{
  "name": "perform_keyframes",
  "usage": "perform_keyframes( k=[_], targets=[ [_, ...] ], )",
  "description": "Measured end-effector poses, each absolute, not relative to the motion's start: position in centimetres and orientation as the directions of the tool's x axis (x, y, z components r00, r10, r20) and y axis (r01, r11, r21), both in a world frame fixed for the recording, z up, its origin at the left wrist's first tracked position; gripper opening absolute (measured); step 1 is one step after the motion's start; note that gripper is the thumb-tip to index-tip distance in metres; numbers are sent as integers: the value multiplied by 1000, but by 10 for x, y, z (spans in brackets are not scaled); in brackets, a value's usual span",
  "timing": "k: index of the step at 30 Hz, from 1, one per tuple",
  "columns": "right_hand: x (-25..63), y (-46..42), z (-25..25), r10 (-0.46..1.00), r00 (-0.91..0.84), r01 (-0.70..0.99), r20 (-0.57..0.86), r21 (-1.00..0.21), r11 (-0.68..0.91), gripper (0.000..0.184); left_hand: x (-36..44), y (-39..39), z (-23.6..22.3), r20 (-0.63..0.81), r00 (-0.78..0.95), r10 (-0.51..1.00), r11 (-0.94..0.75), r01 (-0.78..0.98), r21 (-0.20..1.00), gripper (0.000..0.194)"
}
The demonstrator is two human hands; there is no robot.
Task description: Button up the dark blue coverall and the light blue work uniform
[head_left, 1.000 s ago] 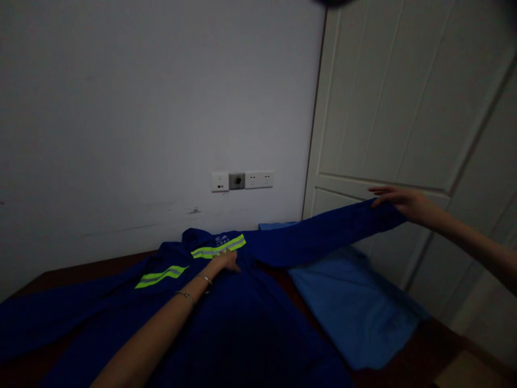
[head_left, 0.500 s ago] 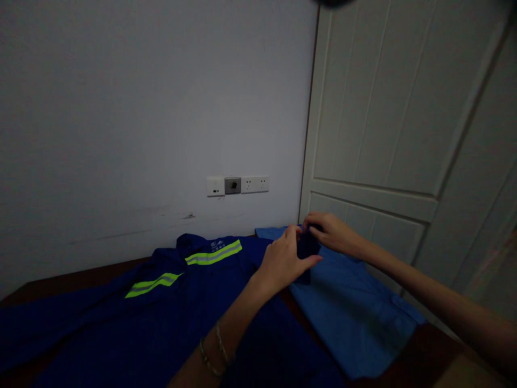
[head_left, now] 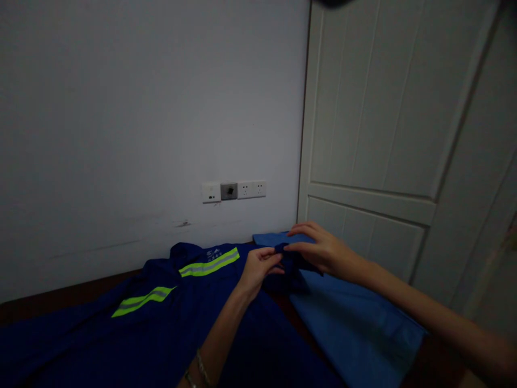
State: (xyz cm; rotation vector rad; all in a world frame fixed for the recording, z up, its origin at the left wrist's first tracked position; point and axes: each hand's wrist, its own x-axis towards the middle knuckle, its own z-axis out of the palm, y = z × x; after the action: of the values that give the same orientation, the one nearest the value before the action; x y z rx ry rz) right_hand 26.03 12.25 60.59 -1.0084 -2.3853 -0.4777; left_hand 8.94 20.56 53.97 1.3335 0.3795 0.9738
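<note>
A dark blue work jacket [head_left: 202,312] with yellow-green and grey reflective strips lies spread out, its collar toward the wall. My left hand [head_left: 260,269] pinches a bunched part of the jacket's right-hand sleeve between thumb and fingers. On the other side of that bunch, my right hand [head_left: 323,249] holds the same sleeve cloth with thumb and lower fingers, its upper fingers stretched out above. Under the sleeve and to its right lies a light blue garment [head_left: 355,318], partly covered by the jacket and my right arm.
The garments rest on a dark reddish-brown surface [head_left: 434,355] set against a pale wall [head_left: 153,108]. A row of wall sockets [head_left: 252,189] sits above the jacket. To the right stands a white panelled door [head_left: 371,108].
Both hands have moved slightly left and down, drawing the sleeve cloth into a tighter bunch. My left thumb, stretched out before, now presses on the cloth. The view has shifted a little.
</note>
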Motion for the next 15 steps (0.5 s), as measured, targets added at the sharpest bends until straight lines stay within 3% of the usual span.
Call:
perform_keyframes(
  k=[3, 6, 11, 15],
  targets=[
    [250, 123, 605, 553, -673, 710, 492, 217, 670, 37, 89, 207, 536, 290, 622, 727, -34, -390, 920, 21],
    [250, 128, 603, 556, -681, 699, 476, 197, 687, 31, 89, 209, 534, 248, 673, 697, 56, -396, 917, 19],
    [261, 135, 605, 588, -652, 682, 478, 31, 731, 22, 92, 209, 525, 179, 740, 649, 229, -415, 881, 22],
    [263, 128, 611, 638, -609, 647, 471, -171, 743, 16, 96, 217, 519, 130, 718, 684, 328, -461, 825, 21]
  ],
)
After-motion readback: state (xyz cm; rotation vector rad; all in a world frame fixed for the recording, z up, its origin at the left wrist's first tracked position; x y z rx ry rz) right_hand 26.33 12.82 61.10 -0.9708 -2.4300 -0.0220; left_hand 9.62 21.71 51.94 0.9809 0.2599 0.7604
